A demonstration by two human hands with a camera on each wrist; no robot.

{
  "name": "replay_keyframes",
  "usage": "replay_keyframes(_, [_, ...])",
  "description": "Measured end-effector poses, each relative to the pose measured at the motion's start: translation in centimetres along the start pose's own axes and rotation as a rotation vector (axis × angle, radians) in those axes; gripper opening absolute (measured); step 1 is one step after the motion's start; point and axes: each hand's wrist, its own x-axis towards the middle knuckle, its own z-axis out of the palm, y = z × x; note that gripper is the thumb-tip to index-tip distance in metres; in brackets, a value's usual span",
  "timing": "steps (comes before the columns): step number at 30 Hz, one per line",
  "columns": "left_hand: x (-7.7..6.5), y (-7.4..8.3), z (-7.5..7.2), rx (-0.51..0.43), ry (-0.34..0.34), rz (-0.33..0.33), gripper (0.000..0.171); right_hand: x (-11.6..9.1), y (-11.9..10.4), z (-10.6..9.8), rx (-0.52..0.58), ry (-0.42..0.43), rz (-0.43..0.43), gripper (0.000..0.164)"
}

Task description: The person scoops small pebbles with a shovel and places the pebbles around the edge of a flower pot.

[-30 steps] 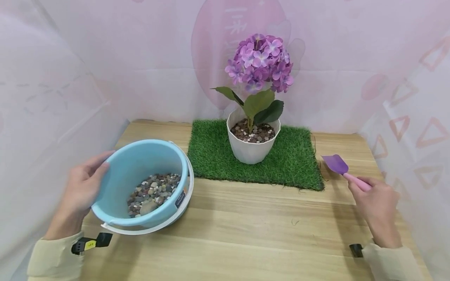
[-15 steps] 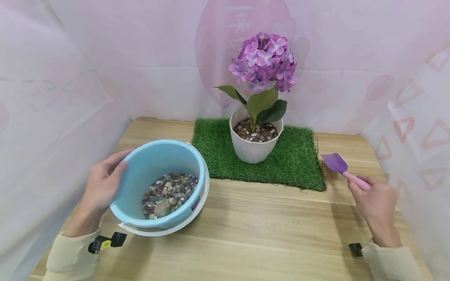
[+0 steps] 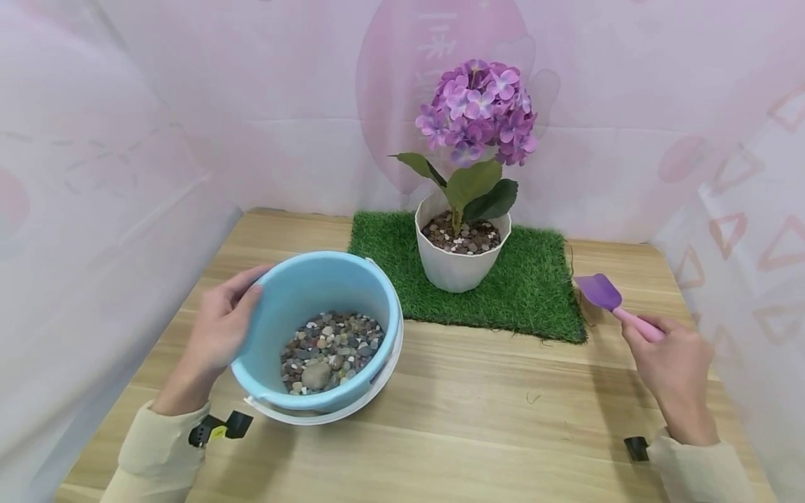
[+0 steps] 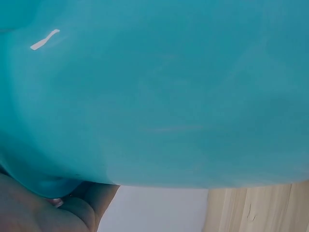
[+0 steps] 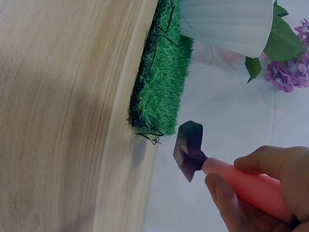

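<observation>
My left hand (image 3: 221,323) grips the left rim of a light blue bucket (image 3: 317,269), which leans toward me. Pebbles (image 3: 333,349) of mixed colours lie in its bottom, one clearly larger than the others. The bucket's white handle (image 3: 327,419) hangs down along its near right side. In the left wrist view the blue bucket wall (image 4: 159,96) fills most of the picture. My right hand (image 3: 669,367) holds a small trowel by its pink handle (image 5: 246,183). Its purple blade (image 3: 600,291) is above the table, pointing left, with nothing visible on it.
Beyond the bucket, a white pot (image 3: 455,269) with a purple hydrangea (image 3: 481,112) stands on a green turf mat (image 3: 541,300). Soil and small stones (image 3: 462,236) cover the inside of the pot. Pale printed cloth (image 3: 283,84) encloses the wooden table (image 3: 478,419) at the back and sides.
My left hand has carried the bucket to the right, closer to the turf mat and the pot. My right hand and the trowel stay in nearly the same place.
</observation>
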Motion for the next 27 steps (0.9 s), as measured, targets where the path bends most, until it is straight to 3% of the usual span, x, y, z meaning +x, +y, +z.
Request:
replay_keyframes(5, [-0.1,0.4,0.6,-0.022,-0.014,0.003,0.043,0.0,-0.1,-0.1,-0.010,-0.014,0.000,0.034])
replay_keyframes(20, [0.1,1.7,2.6,-0.068,-0.065,0.023,0.040,0.0,-0.5,-0.2,0.007,0.040,-0.106,0.031])
replay_keyframes(27, [0.2,2.6,3.5,-0.110,-0.099,0.014,0.040,0.2,-0.5,-0.2,0.015,0.109,-0.196,0.028])
